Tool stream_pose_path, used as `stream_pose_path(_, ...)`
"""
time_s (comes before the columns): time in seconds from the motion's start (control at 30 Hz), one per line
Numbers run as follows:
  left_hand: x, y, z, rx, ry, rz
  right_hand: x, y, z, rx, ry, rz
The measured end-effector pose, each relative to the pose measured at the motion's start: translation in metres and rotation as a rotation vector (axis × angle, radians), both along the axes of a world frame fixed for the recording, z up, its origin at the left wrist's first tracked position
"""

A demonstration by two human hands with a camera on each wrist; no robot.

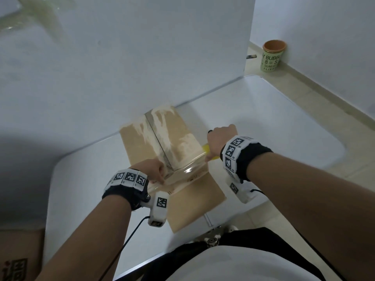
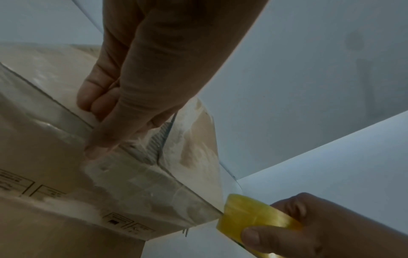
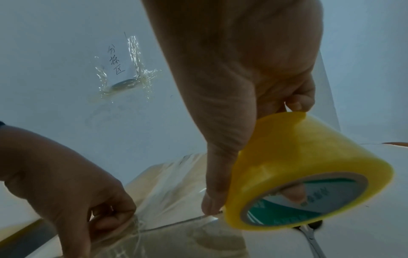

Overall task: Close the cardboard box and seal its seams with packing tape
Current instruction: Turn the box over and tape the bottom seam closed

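**A:** Nearest you, your left hand (image 1: 151,171) pinches the free end of the clear tape strip (image 1: 185,170) and pins it at the near left corner of the cardboard box (image 1: 162,138). Why hold it there?

**B:** I'd say so the strip stays taut while your right hand (image 1: 220,138) draws out the yellow tape roll (image 3: 293,176). That hand is wrapped around the roll, a fingertip inside the core and the thumb on the outer edge, just off the box's right side.

**A:** So the strip crosses the near edge seam?

**B:** Yes, stretched from corner to corner. The box sits on the white table (image 1: 284,122), its far end against the white partition (image 1: 142,57).

**A:** Anything inside it?

**B:** You cannot tell; the flaps are down, with tape already along the centre seam. The green cup (image 1: 273,55) on the floor shows only an orange interior; any contents are hidden.
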State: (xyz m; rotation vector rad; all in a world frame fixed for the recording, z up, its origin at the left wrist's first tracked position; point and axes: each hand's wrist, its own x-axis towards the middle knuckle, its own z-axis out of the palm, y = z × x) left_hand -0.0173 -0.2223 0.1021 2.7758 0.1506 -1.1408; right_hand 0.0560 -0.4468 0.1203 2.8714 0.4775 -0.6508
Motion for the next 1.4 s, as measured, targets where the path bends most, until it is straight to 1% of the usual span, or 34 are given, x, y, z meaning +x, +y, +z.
stream_pose_path(0.1, -0.001, 0.000, 0.000, 0.000, 0.005, 0.010, 0.009, -0.004, -0.013, 0.050, 0.066, -0.009)
stream_pose_path(0.17, -0.001, -0.001, 0.000, 0.013, 0.007, 0.012, 0.009, -0.009, -0.002, 0.042, 0.082, 0.023)
stream_pose_path(0.27, 0.001, -0.002, 0.002, 0.028, 0.020, 0.011, 0.016, -0.012, 0.008, 0.063, 0.194, 0.048)
stream_pose_path(0.37, 0.003, -0.004, 0.004, 0.047, 0.036, 0.012, 0.025, -0.015, 0.024, -0.106, 0.321, 0.046)
stream_pose_path(0.43, 0.003, -0.007, 0.005, 0.065, 0.034, 0.014, 0.030, -0.022, 0.031, -0.067, 0.274, 0.030)
stream_pose_path(0.5, 0.002, -0.008, 0.006, 0.070, 0.029, 0.018, 0.031, -0.025, 0.024, -0.005, 0.249, 0.050)
stream_pose_path(0.6, -0.001, -0.007, 0.005, 0.056, 0.020, 0.023, 0.035, -0.016, -0.004, -0.038, 0.275, 0.044)
stream_pose_path(0.63, -0.002, -0.006, 0.005, 0.051, 0.017, 0.024, 0.041, -0.015, -0.016, -0.033, 0.266, 0.065)
stream_pose_path(0.67, -0.003, -0.006, 0.004, 0.046, 0.012, 0.026, 0.043, -0.017, -0.021, -0.010, 0.219, 0.075)
stream_pose_path(0.77, -0.004, -0.005, 0.003, 0.028, -0.010, 0.029, 0.029, -0.029, -0.006, 0.036, 0.079, 0.071)
stream_pose_path(0.87, -0.004, -0.003, 0.002, 0.020, -0.016, 0.034, 0.023, -0.033, -0.004, 0.062, 0.031, 0.085)
stream_pose_path(0.93, -0.006, -0.003, 0.000, 0.024, -0.034, 0.023, 0.023, -0.032, -0.012, 0.081, 0.000, 0.078)
stream_pose_path(1.17, -0.010, -0.002, -0.007, 0.022, -0.079, 0.012, 0.022, -0.026, -0.028, 0.026, -0.061, 0.079)
stream_pose_path(1.3, -0.015, -0.003, -0.009, 0.001, -0.127, 0.005, 0.029, -0.016, -0.030, 0.025, -0.053, 0.099)
stream_pose_path(1.4, -0.021, -0.002, -0.013, -0.033, -0.187, 0.016, 0.029, -0.010, -0.033, 0.048, -0.048, 0.078)
